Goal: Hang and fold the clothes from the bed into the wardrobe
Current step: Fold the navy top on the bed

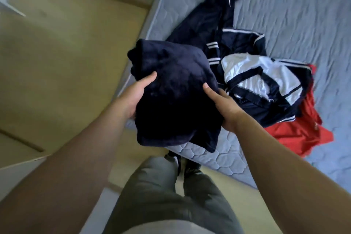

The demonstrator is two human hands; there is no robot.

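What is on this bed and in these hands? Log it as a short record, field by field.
held: dark navy garment, bundled, above the mattress edge
left hand: grips the garment's left side, thumb on top
right hand: grips its right side, thumb on top
on bed: navy striped garment; navy-and-white garment; red garment, partly under the pile
bed: grey quilted mattress
wardrobe: cannot tell
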